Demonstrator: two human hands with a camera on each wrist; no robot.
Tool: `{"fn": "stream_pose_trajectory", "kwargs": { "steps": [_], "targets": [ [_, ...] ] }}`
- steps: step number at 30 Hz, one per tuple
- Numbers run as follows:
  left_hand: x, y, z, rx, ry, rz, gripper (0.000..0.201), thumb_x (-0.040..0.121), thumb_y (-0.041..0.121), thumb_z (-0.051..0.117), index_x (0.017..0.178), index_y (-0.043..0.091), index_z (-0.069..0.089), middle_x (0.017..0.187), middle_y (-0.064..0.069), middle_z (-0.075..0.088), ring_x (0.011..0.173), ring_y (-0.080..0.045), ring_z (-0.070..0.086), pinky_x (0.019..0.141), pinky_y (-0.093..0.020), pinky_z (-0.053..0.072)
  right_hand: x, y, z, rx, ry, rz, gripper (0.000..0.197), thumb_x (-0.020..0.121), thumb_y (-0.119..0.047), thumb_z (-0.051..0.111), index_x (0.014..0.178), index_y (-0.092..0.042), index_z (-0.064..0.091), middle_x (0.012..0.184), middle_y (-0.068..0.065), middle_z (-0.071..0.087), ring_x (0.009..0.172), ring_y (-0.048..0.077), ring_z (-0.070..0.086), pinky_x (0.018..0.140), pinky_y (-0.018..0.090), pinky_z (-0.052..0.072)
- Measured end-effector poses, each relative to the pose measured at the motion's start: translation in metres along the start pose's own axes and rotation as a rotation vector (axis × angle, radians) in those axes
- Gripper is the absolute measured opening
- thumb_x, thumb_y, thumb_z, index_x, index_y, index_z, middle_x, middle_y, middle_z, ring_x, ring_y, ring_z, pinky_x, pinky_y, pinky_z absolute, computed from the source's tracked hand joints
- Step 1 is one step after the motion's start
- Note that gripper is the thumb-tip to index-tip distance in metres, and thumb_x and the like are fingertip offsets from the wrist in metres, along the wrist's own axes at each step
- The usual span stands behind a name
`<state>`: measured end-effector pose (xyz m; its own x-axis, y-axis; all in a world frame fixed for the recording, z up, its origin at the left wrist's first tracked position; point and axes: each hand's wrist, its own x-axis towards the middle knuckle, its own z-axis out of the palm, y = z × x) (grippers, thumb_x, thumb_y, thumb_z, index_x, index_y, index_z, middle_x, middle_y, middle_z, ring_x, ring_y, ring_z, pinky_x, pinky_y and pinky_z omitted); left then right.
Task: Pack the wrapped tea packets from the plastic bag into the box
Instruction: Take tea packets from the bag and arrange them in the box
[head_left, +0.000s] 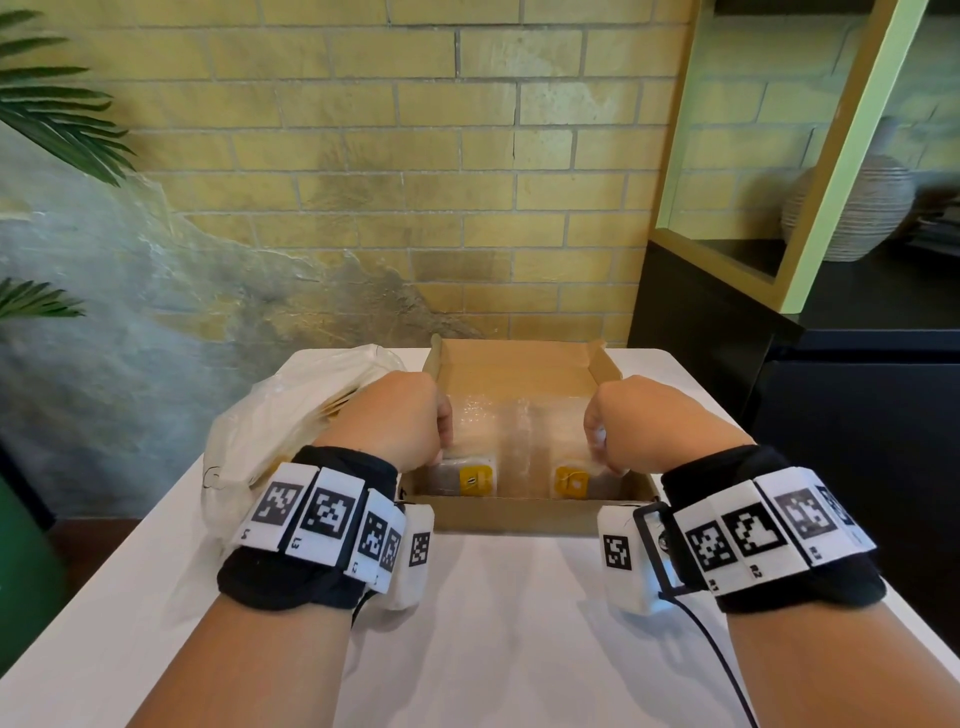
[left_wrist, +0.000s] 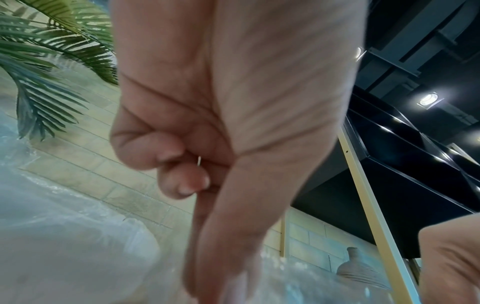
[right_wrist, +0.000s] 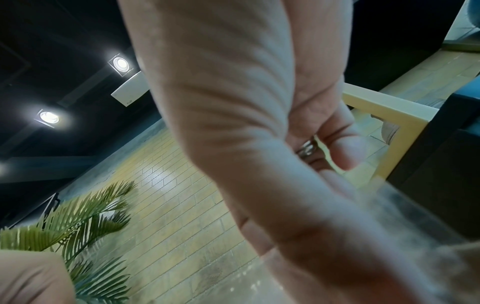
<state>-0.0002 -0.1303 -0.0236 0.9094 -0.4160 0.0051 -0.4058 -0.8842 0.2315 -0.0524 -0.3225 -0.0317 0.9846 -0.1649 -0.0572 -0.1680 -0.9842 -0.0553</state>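
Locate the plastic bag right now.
In the head view, the plastic bag lies on the white table at the left, beside the cardboard box, partly behind the left hand.

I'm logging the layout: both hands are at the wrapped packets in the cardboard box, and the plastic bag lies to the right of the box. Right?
Not quite. The head view shows the plastic bag lying left of the box, not right. Both hands, left hand and right hand, are at the wrapped packets.

fingers (head_left: 444, 415) hidden behind knuckles; bag contents unclear
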Motion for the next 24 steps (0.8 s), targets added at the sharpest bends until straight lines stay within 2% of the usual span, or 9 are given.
{"fn": "stream_pose_trajectory", "kwargs": {
  "steps": [4, 5, 8, 11, 13, 16, 19, 20, 24],
  "targets": [
    [0.002, 0.0, 0.001, -0.01, 0.011, 0.01, 0.019, 0.079, 0.006, 0.068, 0.09, 0.022, 0.07, 0.098, 0.001, 0.065, 0.096, -0.017, 0.06, 0.09, -0.029, 0.049, 0.0, -0.001, -0.004, -0.013, 0.006, -0.015, 0.017, 0.084, -0.007, 0.059, 0.097, -0.015, 0.066, 0.11, 0.007, 0.062, 0.102, 0.026, 0.058, 0.091, 0.034, 0.046],
    [0.003, -0.001, 0.0, -0.017, 0.025, 0.014, 0.021, 0.079, 0.004, 0.066, 0.09, 0.022, 0.069, 0.097, 0.002, 0.064, 0.095, -0.017, 0.06, 0.088, -0.028, 0.05, -0.001, -0.001, -0.005, -0.022, 0.026, -0.028, 0.018, 0.084, -0.007, 0.059, 0.098, -0.015, 0.065, 0.11, 0.007, 0.062, 0.102, 0.025, 0.058, 0.092, 0.034, 0.045],
    [0.003, -0.005, -0.003, -0.073, 0.123, 0.052, 0.022, 0.077, 0.005, 0.062, 0.074, 0.027, 0.063, 0.085, 0.005, 0.063, 0.084, -0.014, 0.059, 0.075, -0.024, 0.047, -0.005, -0.003, -0.016, -0.023, 0.1, -0.09, 0.014, 0.084, -0.009, 0.061, 0.095, -0.017, 0.063, 0.102, 0.003, 0.063, 0.096, 0.02, 0.059, 0.089, 0.031, 0.048],
    [0.0, -0.001, -0.006, -0.142, 0.163, 0.128, 0.016, 0.081, 0.013, 0.065, 0.07, 0.025, 0.06, 0.075, 0.009, 0.058, 0.076, -0.009, 0.054, 0.065, -0.02, 0.041, -0.009, -0.01, -0.024, 0.023, 0.008, -0.124, 0.014, 0.085, -0.016, 0.063, 0.099, -0.013, 0.066, 0.095, 0.0, 0.06, 0.092, 0.017, 0.057, 0.087, 0.029, 0.048],
    [-0.003, 0.007, -0.006, -0.186, 0.113, 0.183, 0.01, 0.085, 0.018, 0.063, 0.076, 0.022, 0.065, 0.078, 0.008, 0.062, 0.076, -0.007, 0.056, 0.062, -0.017, 0.041, -0.012, -0.016, -0.021, 0.104, -0.098, -0.162, 0.015, 0.087, -0.014, 0.061, 0.1, -0.013, 0.068, 0.092, -0.002, 0.059, 0.091, 0.014, 0.056, 0.084, 0.025, 0.047],
    [-0.005, 0.015, 0.0, -0.159, -0.076, 0.204, 0.011, 0.088, 0.023, 0.059, 0.085, 0.026, 0.069, 0.081, 0.011, 0.063, 0.08, -0.006, 0.057, 0.064, -0.018, 0.041, -0.013, -0.021, -0.012, 0.131, -0.251, -0.172, 0.021, 0.089, -0.01, 0.056, 0.106, -0.011, 0.068, 0.093, 0.003, 0.065, 0.084, 0.013, 0.057, 0.074, 0.021, 0.046],
    [-0.004, 0.021, 0.01, -0.072, -0.237, 0.153, 0.017, 0.091, 0.024, 0.055, 0.096, 0.026, 0.071, 0.081, 0.012, 0.061, 0.082, -0.009, 0.057, 0.067, -0.02, 0.041, -0.012, -0.021, -0.006, 0.048, -0.328, -0.151, 0.028, 0.093, -0.015, 0.052, 0.117, -0.015, 0.065, 0.116, 0.001, 0.063, 0.106, 0.018, 0.056, 0.085, 0.023, 0.038],
    [-0.003, 0.023, 0.013, -0.039, -0.264, 0.134, 0.02, 0.092, 0.025, 0.053, 0.1, 0.026, 0.071, 0.088, 0.01, 0.063, 0.087, -0.011, 0.057, 0.071, -0.021, 0.041, -0.013, -0.021, -0.005, 0.023, -0.352, -0.138, 0.029, 0.094, -0.016, 0.05, 0.119, -0.015, 0.063, 0.12, 0.001, 0.062, 0.111, 0.02, 0.054, 0.088, 0.024, 0.038],
    [-0.001, 0.025, 0.019, 0.102, -0.318, 0.039, 0.031, 0.095, 0.031, 0.047, 0.118, 0.018, 0.064, 0.116, -0.001, 0.062, 0.105, -0.02, 0.056, 0.081, -0.025, 0.041, -0.009, -0.019, -0.001, -0.067, -0.372, -0.064, 0.033, 0.095, -0.021, 0.047, 0.125, -0.011, 0.057, 0.124, 0.007, 0.059, 0.115, 0.024, 0.053, 0.098, 0.031, 0.041]
  ]
}}
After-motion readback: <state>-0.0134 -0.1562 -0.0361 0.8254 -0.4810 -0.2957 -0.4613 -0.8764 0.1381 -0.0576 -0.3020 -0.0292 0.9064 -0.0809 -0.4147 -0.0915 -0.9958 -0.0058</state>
